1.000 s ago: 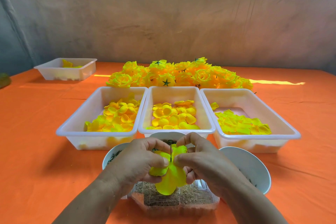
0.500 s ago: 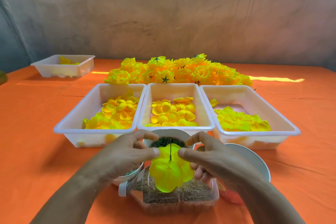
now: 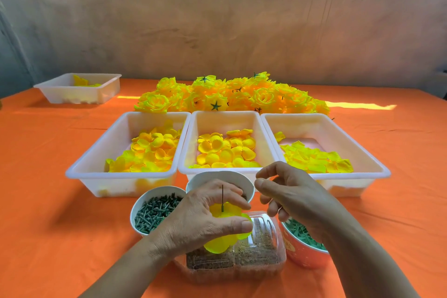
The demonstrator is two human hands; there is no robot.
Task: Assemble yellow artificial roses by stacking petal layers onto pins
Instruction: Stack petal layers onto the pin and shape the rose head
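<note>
A small handcraft workshop — sorted petal trays (image 3: 225,121), parts bowls (image 3: 145,195), a heap of finished roses (image 3: 242,97).

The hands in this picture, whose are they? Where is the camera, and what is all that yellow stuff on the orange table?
Those are a person's two hands, not a machine. The camera sits on the person's head and looks down, so you see what they see. The left hand holds a yellow petal layer with a thin dark pin poking up through it. The right hand is open and holds nothing. On the orange table stand white trays of loose petals, and behind them lies a heap of finished roses. A cup near the hands is full of small green pieces.
</note>
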